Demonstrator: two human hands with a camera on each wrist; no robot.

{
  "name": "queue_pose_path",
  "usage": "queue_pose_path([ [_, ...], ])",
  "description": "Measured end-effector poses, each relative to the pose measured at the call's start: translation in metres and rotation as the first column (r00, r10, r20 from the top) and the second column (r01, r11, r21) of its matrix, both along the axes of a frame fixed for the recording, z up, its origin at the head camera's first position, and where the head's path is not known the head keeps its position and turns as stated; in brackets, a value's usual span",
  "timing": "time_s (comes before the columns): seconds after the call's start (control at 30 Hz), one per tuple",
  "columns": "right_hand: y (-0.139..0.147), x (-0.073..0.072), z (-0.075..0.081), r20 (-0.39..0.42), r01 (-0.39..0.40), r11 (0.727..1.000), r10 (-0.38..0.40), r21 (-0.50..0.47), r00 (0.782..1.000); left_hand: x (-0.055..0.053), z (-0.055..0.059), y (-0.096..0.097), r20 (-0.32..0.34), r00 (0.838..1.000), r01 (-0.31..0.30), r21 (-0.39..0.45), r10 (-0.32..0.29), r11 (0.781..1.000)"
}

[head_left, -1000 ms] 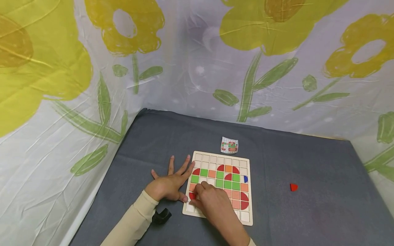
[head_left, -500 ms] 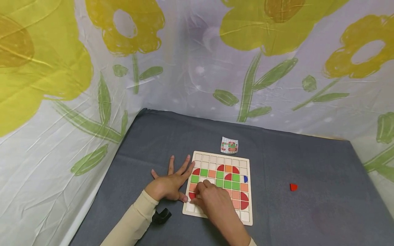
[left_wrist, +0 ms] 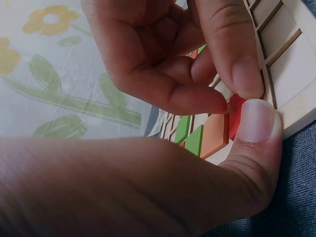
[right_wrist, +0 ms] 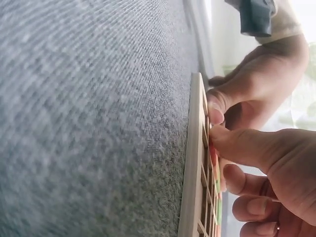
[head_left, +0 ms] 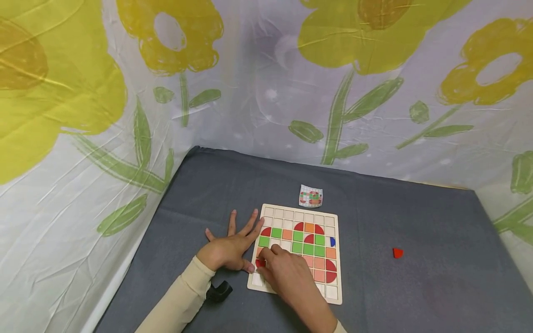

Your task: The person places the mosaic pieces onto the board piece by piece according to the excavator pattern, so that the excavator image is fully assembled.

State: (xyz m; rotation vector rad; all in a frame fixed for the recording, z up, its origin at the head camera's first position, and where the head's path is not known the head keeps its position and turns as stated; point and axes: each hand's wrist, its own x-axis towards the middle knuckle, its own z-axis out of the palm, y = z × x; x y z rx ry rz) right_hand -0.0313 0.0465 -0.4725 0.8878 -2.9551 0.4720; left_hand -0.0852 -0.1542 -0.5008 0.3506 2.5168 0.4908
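The square wooden grid board (head_left: 299, 215) lies on the table with green, orange and red tiles in several of its cells. My left hand (head_left: 229, 249) rests spread along its left side, the thumb on the board's edge. My right hand (head_left: 287, 273) pinches a red quarter-round tile (head_left: 260, 263) between thumb and index finger at the left column. In the left wrist view that red tile (left_wrist: 237, 116) stands between the right fingertips, beside my left thumb (left_wrist: 256, 121) and an orange tile (left_wrist: 216, 133). My right hand covers several cells in the head view.
A small printed pattern card (head_left: 310, 196) lies behind the board. One loose red tile (head_left: 397, 253) sits on the grey cloth to the right. A blue half-round tile (head_left: 332, 242) is at the board's right side. Black gear (head_left: 219, 292) is by my left wrist.
My right fingers have shifted slightly left, with the index finger now nearer the red tile and over the orange tile beyond it. My left hand has stayed in place.
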Motion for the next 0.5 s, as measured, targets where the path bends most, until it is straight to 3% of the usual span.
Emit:
queue_pose_path([
  [0.27, -0.0004, -0.001, 0.0, 0.011, -0.014, 1.0, 0.015, -0.008, 1.0, -0.0011, -0.0002, -0.0002, 0.01, 1.0, 0.008, 0.004, -0.008, 1.0],
  [0.5, 0.0004, -0.0011, -0.001, 0.041, -0.024, 1.0, 0.024, -0.017, 0.999, 0.001, 0.0068, -0.0009, -0.033, 0.999, 0.041, -0.005, -0.041, 0.999],
])
